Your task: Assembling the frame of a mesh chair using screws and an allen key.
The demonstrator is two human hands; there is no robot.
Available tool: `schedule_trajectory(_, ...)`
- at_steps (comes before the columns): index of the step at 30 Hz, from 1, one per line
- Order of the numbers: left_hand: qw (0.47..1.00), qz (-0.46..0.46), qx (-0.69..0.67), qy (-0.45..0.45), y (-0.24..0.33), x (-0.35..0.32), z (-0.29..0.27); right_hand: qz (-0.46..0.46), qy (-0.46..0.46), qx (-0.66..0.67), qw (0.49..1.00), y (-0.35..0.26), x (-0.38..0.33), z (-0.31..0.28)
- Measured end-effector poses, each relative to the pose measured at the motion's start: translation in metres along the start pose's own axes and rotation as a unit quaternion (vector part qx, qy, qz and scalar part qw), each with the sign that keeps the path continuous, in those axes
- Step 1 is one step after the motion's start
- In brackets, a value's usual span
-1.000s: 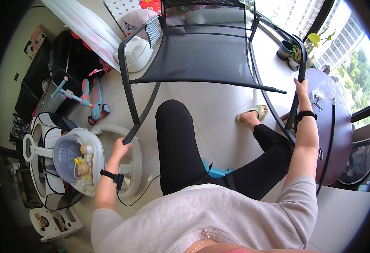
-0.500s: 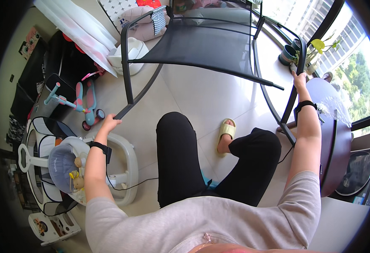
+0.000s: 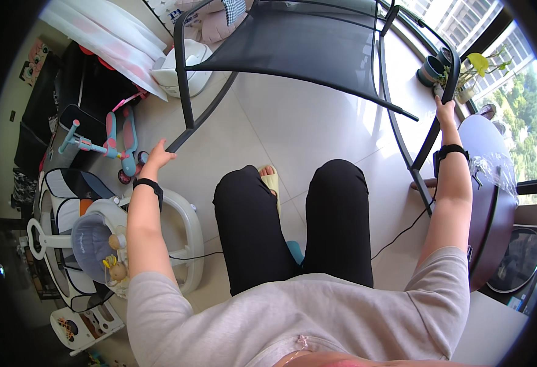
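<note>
A black mesh rocking chair [image 3: 293, 52] with a tubular metal frame stands in front of me, its top cut off by the upper edge. Around the right-hand armrest tube, where it bends downward, my right hand [image 3: 445, 111] is closed. At the free end of the left curved runner is my left hand [image 3: 160, 155], thumb and fingers spread apart, with the runner's tip next to them. Dark bands circle both my wrists. Between the chair and my body are my black-trousered knees, and one pale yellow slipper [image 3: 271, 183] shows beyond the left knee.
To the left are a blue-and-pink scooter [image 3: 110, 147], a baby seat [image 3: 94, 238] on a pale ring base [image 3: 192, 244] and a white potty [image 3: 186, 73]. A dark brown table [image 3: 485, 226] flanks my right arm, near potted plants [image 3: 430, 70]. A thin cable [image 3: 403, 232] crosses the floor.
The chair has shifted slightly up in the picture. My left hand has loosened its grip on the runner end. My right knee has swung inward, and the visible slipper now shows further left.
</note>
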State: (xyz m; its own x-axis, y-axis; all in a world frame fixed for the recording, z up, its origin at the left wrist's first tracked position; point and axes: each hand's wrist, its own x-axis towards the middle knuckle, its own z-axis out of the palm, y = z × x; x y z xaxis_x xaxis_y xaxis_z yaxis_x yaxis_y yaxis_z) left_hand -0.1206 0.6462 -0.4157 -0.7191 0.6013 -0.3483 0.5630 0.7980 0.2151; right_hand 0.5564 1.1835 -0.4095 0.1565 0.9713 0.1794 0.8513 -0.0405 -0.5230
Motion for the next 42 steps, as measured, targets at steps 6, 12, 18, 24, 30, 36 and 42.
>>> schedule_trajectory(6,0.993,-0.040,-0.112,0.005,-0.030,0.001,0.053,-0.014,-0.002,0.034,0.999,0.037,-0.011,0.015)
schedule_trajectory(12,0.951,0.077,-0.271,0.129,0.029,-0.062,0.041,-0.007,0.053,0.065,0.996,0.026,-0.050,0.010)
schedule_trajectory(18,0.390,0.263,-0.867,-0.166,0.132,-0.242,-0.048,-0.143,0.040,0.401,0.904,-0.106,-0.234,-0.086)
schedule_trajectory(24,0.288,0.323,-0.867,-0.245,0.193,-0.321,-0.052,-0.232,-0.065,0.523,0.817,-0.158,-0.370,-0.135)
schedule_trajectory(30,0.273,0.323,-0.860,-0.286,0.225,-0.358,-0.035,-0.564,-0.012,0.424,0.708,-0.209,-0.466,-0.192)
schedule_trajectory(36,0.520,0.272,-0.783,-0.203,0.260,-0.377,0.014,-0.475,-0.124,0.310,0.814,-0.195,-0.430,-0.103)
schedule_trajectory(42,0.776,0.315,-0.547,0.006,0.199,-0.373,-0.002,-0.196,-0.419,0.307,0.831,-0.171,-0.409,-0.141)
